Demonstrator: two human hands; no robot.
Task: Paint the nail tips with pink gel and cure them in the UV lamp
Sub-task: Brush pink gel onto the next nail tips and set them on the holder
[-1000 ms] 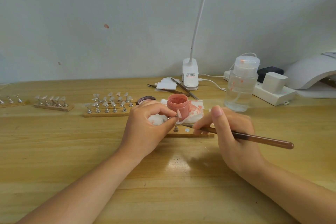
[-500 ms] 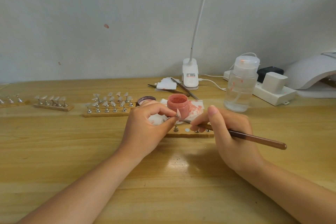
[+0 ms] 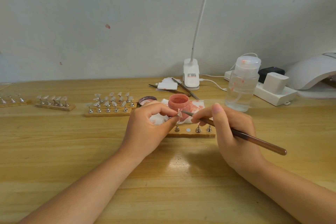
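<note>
My left hand [image 3: 151, 125] pinches a small metal stand with a clear nail tip [image 3: 180, 113] on it, raised just in front of the open pink gel jar [image 3: 178, 103]. My right hand [image 3: 231, 129] grips a brown brush [image 3: 254, 141], and the brush's thin point touches the nail tip. Below the hands lies a wooden strip [image 3: 190, 133] with three metal stands and one bare magnet spot. The white UV lamp [image 3: 312, 72] sits at the far right edge, partly cut off.
Three more wooden strips of nail tips on stands [image 3: 109, 104] [image 3: 54, 102] [image 3: 12, 100] lie to the left. A stained tissue [image 3: 195, 107] and the jar lid [image 3: 147, 99] flank the jar. A clear pump bottle [image 3: 241, 85], power strip [image 3: 274, 91] and clip lamp [image 3: 190, 78] stand behind.
My right hand has moved left and up, bringing the brush point from near the wooden strip onto the nail tip. My left hand has stayed still with the stand.
</note>
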